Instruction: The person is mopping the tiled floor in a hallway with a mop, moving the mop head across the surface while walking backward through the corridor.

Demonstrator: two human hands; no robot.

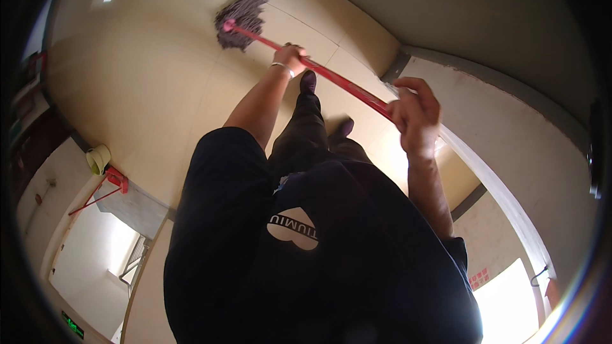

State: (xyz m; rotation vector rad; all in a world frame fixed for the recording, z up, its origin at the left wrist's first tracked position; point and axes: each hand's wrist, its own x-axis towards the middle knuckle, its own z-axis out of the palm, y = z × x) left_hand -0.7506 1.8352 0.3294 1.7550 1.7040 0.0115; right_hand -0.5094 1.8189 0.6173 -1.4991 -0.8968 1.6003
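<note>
My left hand [290, 57], with a pale band at its wrist, is closed round the red handle of a string mop [346, 86]. My right hand [418, 114] grips the handle near its upper end, some fingers raised and blurred. From there the handle slants up and left to a pink socket [230, 25]. The grey-brown mop head [244, 14] lies spread on the pale tiled floor, near a dark-edged wall corner at the top. My two dark shoes stand on the floor below the handle.
A pale bucket [98, 159] stands by the left wall, beside a red long-handled dustpan [116, 179]. A doorway opens at the lower left. On the right runs a wall with a grey skirting [516, 86], whose corner juts out near my right hand.
</note>
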